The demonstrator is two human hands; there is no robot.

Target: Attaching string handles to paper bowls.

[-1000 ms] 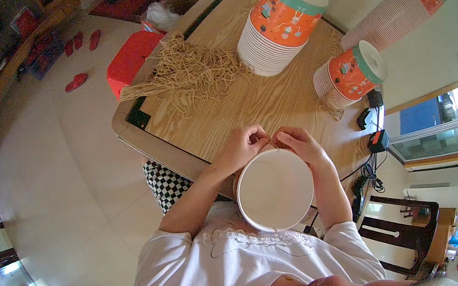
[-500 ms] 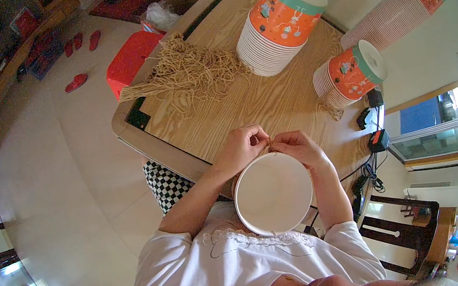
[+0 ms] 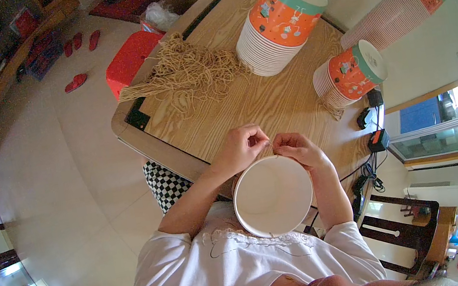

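A white paper bucket [image 3: 274,199], mouth up, rests against my body at the table's near edge. At its far rim, my left hand [image 3: 241,146] pinches a thin strand of twine [image 3: 270,143] between thumb and forefinger. My right hand [image 3: 300,148] is closed beside it, fingertips pressed together on the same strand at the rim. The fingers hide most of the strand. Farther off, a loose heap of tan twine [image 3: 199,67] lies across the table's left side.
A tall stack of orange-and-green paper buckets [image 3: 276,24] stands upside down beyond the heap. A shorter stack [image 3: 352,72] stands to the right, with another stack [image 3: 394,12] behind. Black adapters and cables [image 3: 378,140] lie along the right edge. A red stool [image 3: 129,63] is at the left.
My fingertips have drawn slightly apart, with the strand showing between them. The bucket has tipped a little, and more of its inside shows.
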